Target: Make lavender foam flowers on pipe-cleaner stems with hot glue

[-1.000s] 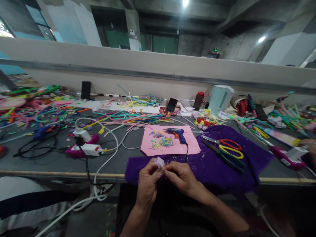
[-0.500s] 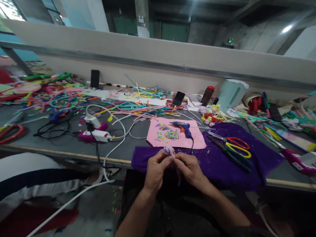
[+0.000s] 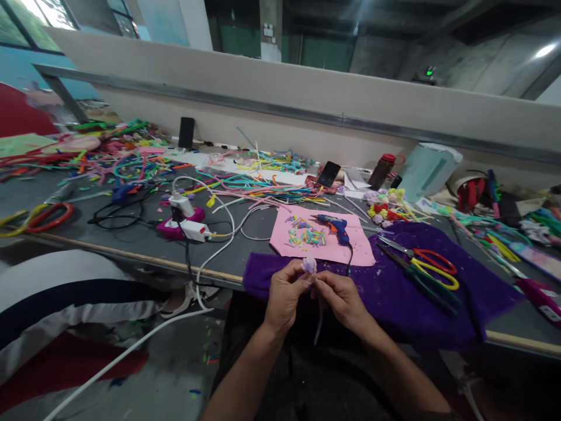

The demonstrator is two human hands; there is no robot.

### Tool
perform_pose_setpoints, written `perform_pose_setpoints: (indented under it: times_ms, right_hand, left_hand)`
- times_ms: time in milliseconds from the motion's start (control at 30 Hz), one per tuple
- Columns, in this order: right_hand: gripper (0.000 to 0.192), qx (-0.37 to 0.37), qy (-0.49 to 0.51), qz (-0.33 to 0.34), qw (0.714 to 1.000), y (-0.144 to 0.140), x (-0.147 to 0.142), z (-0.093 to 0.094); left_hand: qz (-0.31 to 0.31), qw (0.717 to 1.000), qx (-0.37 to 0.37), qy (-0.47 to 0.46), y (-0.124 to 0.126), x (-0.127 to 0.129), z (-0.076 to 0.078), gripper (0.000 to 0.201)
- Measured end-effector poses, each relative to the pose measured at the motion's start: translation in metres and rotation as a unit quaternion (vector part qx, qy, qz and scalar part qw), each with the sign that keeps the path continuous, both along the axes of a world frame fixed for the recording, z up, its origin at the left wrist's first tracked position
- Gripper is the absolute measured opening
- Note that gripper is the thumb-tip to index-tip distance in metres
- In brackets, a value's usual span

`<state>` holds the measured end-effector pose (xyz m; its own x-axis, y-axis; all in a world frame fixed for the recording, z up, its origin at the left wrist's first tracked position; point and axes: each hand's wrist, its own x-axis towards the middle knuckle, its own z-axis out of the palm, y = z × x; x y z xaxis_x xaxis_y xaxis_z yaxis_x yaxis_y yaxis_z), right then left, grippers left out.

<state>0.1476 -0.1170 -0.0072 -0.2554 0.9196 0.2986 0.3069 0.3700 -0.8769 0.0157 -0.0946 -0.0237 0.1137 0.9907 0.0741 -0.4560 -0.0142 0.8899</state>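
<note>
Between my hands is a pale lilac fuzzy pipe cleaner [image 3: 309, 266], bunched into a small flower-like head with a loose tail hanging below. My left hand [image 3: 284, 295] pinches the bunched head from the left. The fingers of my right hand [image 3: 339, 298] are closed on the strand just under it. Both hands are over the front edge of a purple cloth [image 3: 263, 272]. Behind them a pink sheet [image 3: 284, 248] bears short colourful cut pieces [image 3: 307, 234] and a blue glue gun [image 3: 335, 228].
Red-and-yellow-handled scissors [image 3: 433, 266] and dark green pliers [image 3: 432, 286] lie on the cloth at right. Left are a power strip [image 3: 175, 228], white cables and other scissors [image 3: 48, 216]. Pipe cleaners [image 3: 245, 190], phones and a bottle [image 3: 382, 171] stand farther back. Someone's leg [image 3: 87, 280] is at lower left.
The view has shifted left, so everything appears farther right. The lilac head has turned upright between my fingers, and more of its hanging tail shows.
</note>
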Motion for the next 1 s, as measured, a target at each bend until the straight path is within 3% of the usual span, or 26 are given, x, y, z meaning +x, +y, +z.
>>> perform_pose_setpoints:
  times_ms: [267,467,700,1000]
  right_hand:
    - [0.018,-0.002,0.039,-0.044,0.998,0.005,-0.002,-0.006]
    - [0.023,0.016,0.012,-0.019,1.000,0.006,-0.004,-0.001]
    - [0.015,0.037,0.015,-0.013,0.999,0.008,-0.003,-0.005]
    - [0.019,0.061,-0.025,0.016,0.998,0.013,0.002,0.008]
  left_hand:
    - [0.002,0.999,-0.014,-0.031,0.003,0.002,0.003,0.011]
    - [0.003,1.000,0.000,-0.012,0.003,-0.002,0.005,0.009]
    - [0.020,1.000,0.001,0.001,0.004,-0.004,0.002,0.010]
    - [0.020,1.000,0.004,-0.023,0.010,-0.002,0.006,0.013]
